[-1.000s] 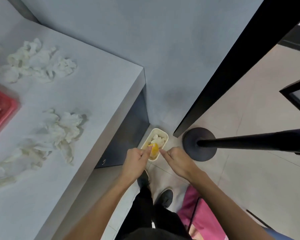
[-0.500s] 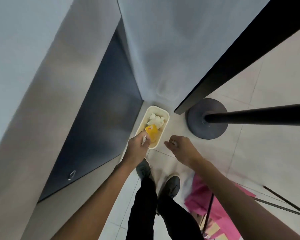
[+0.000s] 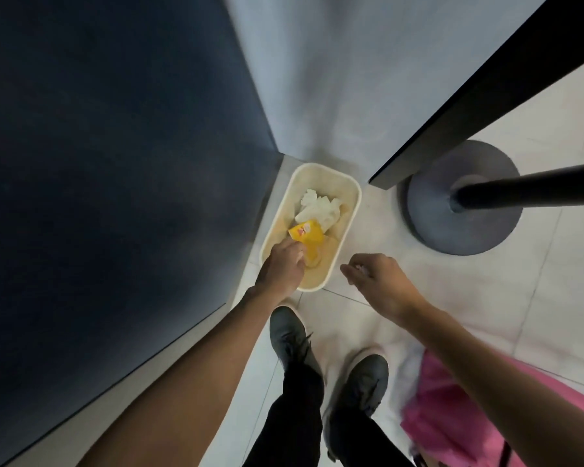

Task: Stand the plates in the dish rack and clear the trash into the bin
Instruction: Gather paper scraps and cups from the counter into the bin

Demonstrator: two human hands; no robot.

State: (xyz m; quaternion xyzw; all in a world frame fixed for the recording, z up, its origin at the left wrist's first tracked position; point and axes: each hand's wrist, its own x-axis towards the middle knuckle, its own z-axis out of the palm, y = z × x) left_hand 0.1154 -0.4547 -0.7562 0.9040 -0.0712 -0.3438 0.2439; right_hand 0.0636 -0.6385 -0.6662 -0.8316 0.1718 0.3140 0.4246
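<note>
Looking down: a person stands over a cream bin (image 3: pixel 353 197) on the tiled floor, in the corner between a dark cabinet panel (image 3: pixel 115 163) and a pale wall (image 3: pixel 334 79).
Left hand (image 3: pixel 282 264): the arm is stretched forward and down, with the hand over the bin's near end. Knuckles are up and fingers curl down onto a yellow wrapper (image 3: pixel 309 235); I cannot tell whether they pinch it.
Right hand (image 3: pixel 375 276): it hovers just right of the bin with fingers loosely curled. There is a pale blur at the fingertips, and the grip is unclear.
Trash: the wrapper lies inside the bin against crumpled white tissue (image 3: pixel 321 210).
Feet: dark shoes (image 3: pixel 289 335) stand just behind the bin.
Nearby: a round post base (image 3: pixel 429 227) sits to the right.
</note>
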